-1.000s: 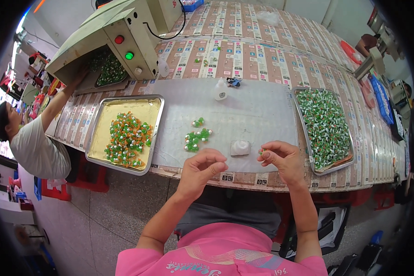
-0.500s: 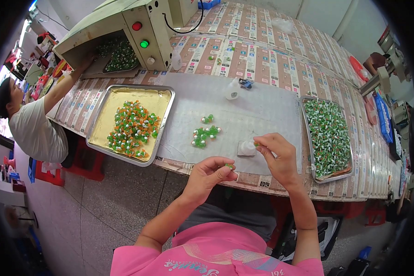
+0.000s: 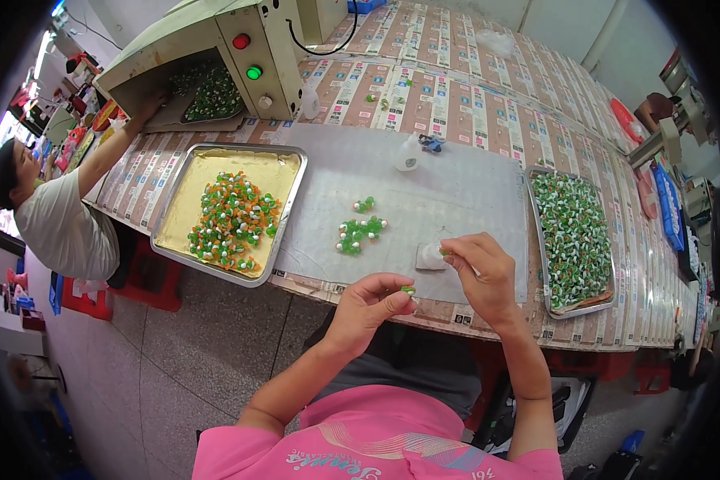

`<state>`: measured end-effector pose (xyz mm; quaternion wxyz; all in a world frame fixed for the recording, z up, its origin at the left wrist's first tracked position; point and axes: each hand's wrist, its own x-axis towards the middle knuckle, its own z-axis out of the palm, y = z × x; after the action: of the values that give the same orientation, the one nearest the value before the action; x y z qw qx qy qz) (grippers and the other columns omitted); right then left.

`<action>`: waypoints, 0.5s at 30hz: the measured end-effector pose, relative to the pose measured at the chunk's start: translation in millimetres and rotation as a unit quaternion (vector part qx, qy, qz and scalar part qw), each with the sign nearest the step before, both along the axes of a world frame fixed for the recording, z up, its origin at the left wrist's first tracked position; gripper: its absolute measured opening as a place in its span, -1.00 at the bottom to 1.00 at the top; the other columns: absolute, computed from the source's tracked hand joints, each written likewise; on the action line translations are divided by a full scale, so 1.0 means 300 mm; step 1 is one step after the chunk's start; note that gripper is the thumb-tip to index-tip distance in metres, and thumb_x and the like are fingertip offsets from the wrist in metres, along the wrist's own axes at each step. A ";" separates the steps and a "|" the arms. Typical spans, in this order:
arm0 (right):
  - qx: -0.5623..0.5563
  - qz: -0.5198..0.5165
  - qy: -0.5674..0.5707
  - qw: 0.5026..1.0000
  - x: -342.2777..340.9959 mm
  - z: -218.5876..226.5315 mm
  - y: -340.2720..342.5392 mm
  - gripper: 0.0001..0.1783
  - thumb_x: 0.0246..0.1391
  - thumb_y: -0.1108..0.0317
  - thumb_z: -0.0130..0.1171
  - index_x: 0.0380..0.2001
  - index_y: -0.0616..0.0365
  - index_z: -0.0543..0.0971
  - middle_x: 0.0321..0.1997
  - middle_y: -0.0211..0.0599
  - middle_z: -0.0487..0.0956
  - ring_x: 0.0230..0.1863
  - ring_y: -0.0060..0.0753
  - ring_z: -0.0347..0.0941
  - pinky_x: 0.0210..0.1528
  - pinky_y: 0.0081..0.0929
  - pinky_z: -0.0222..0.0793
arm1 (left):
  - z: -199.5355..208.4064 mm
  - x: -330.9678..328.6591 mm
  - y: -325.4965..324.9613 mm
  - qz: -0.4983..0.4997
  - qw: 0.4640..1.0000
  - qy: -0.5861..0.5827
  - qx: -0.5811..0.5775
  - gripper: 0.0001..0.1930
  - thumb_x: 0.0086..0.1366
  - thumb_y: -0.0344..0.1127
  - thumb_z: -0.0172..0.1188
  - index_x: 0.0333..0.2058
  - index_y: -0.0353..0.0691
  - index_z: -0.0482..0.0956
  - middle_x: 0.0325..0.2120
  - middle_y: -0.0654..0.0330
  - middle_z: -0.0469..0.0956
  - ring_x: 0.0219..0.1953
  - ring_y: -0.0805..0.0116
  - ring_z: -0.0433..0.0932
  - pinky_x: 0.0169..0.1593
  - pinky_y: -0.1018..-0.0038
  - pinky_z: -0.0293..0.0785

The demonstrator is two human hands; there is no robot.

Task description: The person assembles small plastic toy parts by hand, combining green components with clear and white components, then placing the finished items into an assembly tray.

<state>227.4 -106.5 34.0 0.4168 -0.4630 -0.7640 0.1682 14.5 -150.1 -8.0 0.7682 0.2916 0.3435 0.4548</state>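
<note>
Just past the table's front edge, my left hand pinches a small green piece between thumb and fingertips. My right hand is closed in a pinch on another small green piece, mostly covered by the fingers. Right beside those fingertips, a small white container stands on a square base on the white sheet. A loose cluster of green-and-white pieces lies on the sheet, ahead of my left hand.
At left, a metal tray holds green, white and orange pieces; a fuller tray stands at right. A white bottle sits farther back. A co-worker reaches into a beige machine at far left.
Both hands keep their pinches, with only a slight shift of the left one to the right. The whole view has shifted a little; the pieces on the sheet look the same.
</note>
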 end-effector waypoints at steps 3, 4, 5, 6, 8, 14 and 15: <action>-0.027 -0.012 0.033 0.999 0.005 0.013 -0.030 -0.71 -0.07 0.65 0.26 -0.21 0.20 0.64 -0.34 -0.26 0.61 -0.29 -0.31 0.55 -0.26 -0.44 0.48 | -0.004 0.013 0.004 0.000 1.000 -0.001 -0.002 -0.75 0.31 -0.48 0.20 -0.04 -0.33 0.52 -0.21 0.16 0.59 -0.21 0.37 0.63 -0.06 0.45 0.61; -0.058 -0.003 0.064 0.996 0.008 0.018 -0.045 -0.74 -0.06 0.63 0.29 -0.23 0.22 0.64 -0.33 -0.25 0.62 -0.30 -0.37 0.56 -0.26 -0.49 0.48 | -0.005 0.023 0.007 -0.002 1.000 -0.001 -0.003 -0.75 0.31 -0.48 0.20 -0.04 -0.33 0.52 -0.21 0.16 0.59 -0.21 0.37 0.63 -0.06 0.45 0.61; -0.089 0.006 0.096 0.991 0.012 0.022 -0.059 -0.77 -0.05 0.60 0.32 -0.24 0.24 0.64 -0.32 -0.24 0.62 -0.31 -0.43 0.57 -0.25 -0.54 0.47 | -0.005 0.033 0.009 0.000 1.000 0.000 0.003 -0.75 0.31 -0.48 0.20 -0.04 -0.33 0.52 -0.20 0.15 0.59 -0.20 0.37 0.63 -0.06 0.45 0.61; -0.089 0.004 0.097 0.991 0.017 0.025 -0.073 -0.77 -0.05 0.60 0.32 -0.24 0.24 0.64 -0.32 -0.24 0.62 -0.31 -0.43 0.57 -0.25 -0.54 0.47 | -0.004 0.043 0.011 0.001 1.000 0.001 0.008 -0.75 0.31 -0.48 0.20 -0.04 -0.33 0.52 -0.19 0.15 0.59 -0.20 0.37 0.63 -0.05 0.45 0.61; -0.122 0.022 0.103 0.987 0.019 0.026 -0.098 -0.77 -0.06 0.57 0.35 -0.26 0.25 0.64 -0.32 -0.23 0.64 -0.32 -0.45 0.56 -0.24 -0.54 0.46 | 0.001 0.053 0.013 -0.003 1.000 0.002 0.009 -0.76 0.31 -0.48 0.20 -0.05 -0.33 0.52 -0.18 0.14 0.60 -0.20 0.37 0.63 -0.05 0.45 0.61; -0.150 0.019 0.128 0.980 0.038 0.025 -0.129 -0.77 -0.06 0.55 0.36 -0.26 0.24 0.64 -0.33 -0.24 0.65 -0.32 -0.44 0.57 -0.24 -0.54 0.45 | 0.005 0.089 0.023 -0.014 1.000 0.011 0.021 -0.77 0.31 -0.48 0.19 -0.06 -0.34 0.52 -0.17 0.10 0.60 -0.18 0.37 0.62 -0.03 0.45 0.59; -0.151 0.017 0.130 0.980 0.042 0.024 -0.130 -0.77 -0.06 0.55 0.36 -0.26 0.24 0.64 -0.33 -0.24 0.65 -0.32 -0.44 0.57 -0.24 -0.54 0.45 | 0.005 0.092 0.024 -0.015 1.000 0.009 0.020 -0.77 0.31 -0.48 0.19 -0.06 -0.34 0.52 -0.17 0.09 0.60 -0.18 0.37 0.62 -0.02 0.44 0.58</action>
<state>239.9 -145.6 41.2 0.4348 -0.4815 -0.6773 0.3470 42.2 -142.7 -6.5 0.7660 0.3160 0.3371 0.4470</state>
